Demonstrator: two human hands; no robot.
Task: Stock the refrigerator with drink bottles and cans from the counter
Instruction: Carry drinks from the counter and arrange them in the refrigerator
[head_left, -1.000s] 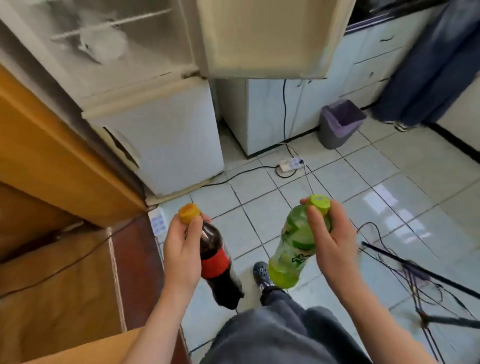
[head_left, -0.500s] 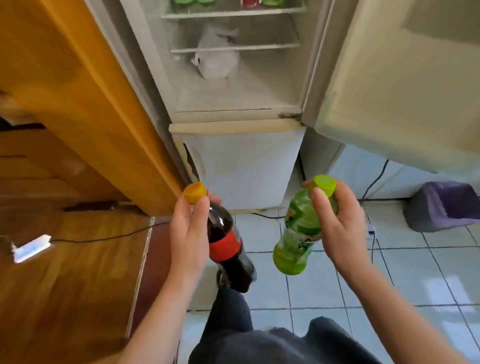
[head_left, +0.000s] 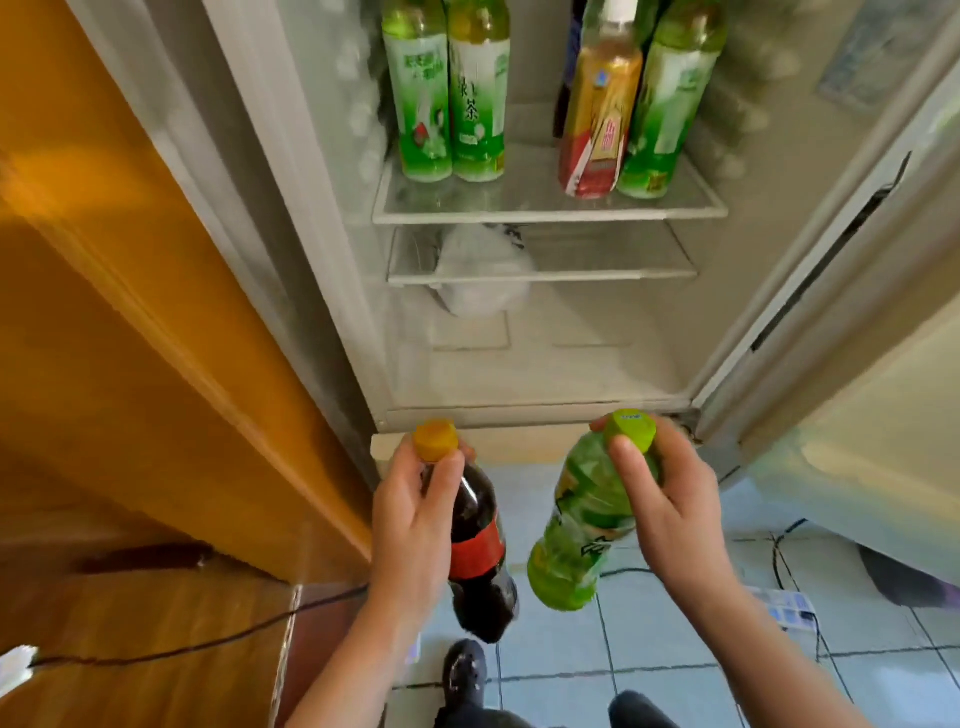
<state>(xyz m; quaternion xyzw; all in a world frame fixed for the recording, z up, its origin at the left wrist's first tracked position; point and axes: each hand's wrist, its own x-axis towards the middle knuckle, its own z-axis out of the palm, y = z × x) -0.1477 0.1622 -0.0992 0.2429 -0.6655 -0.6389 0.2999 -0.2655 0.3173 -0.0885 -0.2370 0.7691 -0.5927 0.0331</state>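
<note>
The refrigerator (head_left: 519, 364) stands open in front of you, door swung to the right. Its upper shelf (head_left: 545, 213) carries stocked bottles (head_left: 423, 104) in a left and a right cluster, with a gap between. You are at the carry-in step. The green bottle (head_left: 582, 519) tilts in your right hand (head_left: 675, 499), fingers curled round its shoulder, and the cola bottle (head_left: 478, 545) hangs from your left hand (head_left: 410, 514), gripped at the neck. Both are low, near the fridge's bottom edge. Next, I judge, raise one upright and seat it in that gap without knocking its neighbours.
</note>
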